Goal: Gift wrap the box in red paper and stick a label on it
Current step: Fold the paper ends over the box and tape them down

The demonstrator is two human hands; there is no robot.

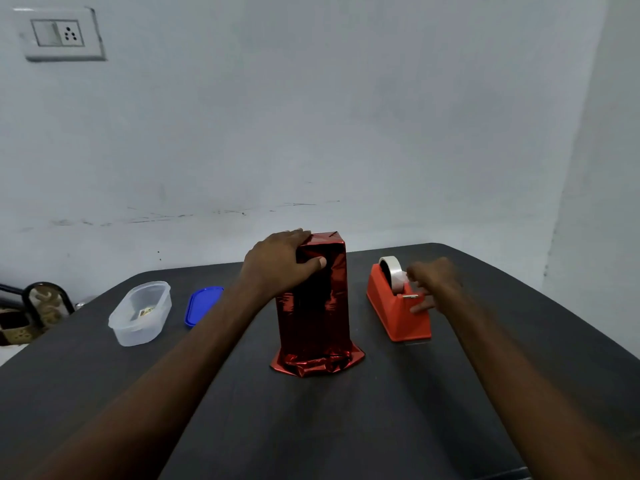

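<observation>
Here your box (313, 299) stands upright near the middle of the dark table (346, 427), already sheathed in shiny red paper (317, 365) that bunches and flares out in crumpled folds around its foot. Your left hand (280, 263) sits on the box's upper left corner: the fingers curl over the top edge and the thumb presses flat against the face turned toward you, so the hand grips the box from above. Your right hand (433, 284) is off to the box's right, well clear of it, reaching at the orange tape dispenser (398, 306). Its fingers are loosely spread at the cutter end, just beside the roll of clear tape (393, 271); motion blur makes it impossible to tell whether they pinch a strip of tape or only touch the dispenser. The box lies between your two forearms, nearer the left one.

Counting what is on the table: one wrapped box, one tape dispenser carrying one roll, one clear plastic container (140, 313) to the left with a small item inside that is too small to identify, and one blue lid (202, 304) lying just beside that container, between it and your left arm. On the wall behind, one switch-and-socket plate (59, 33).
</observation>
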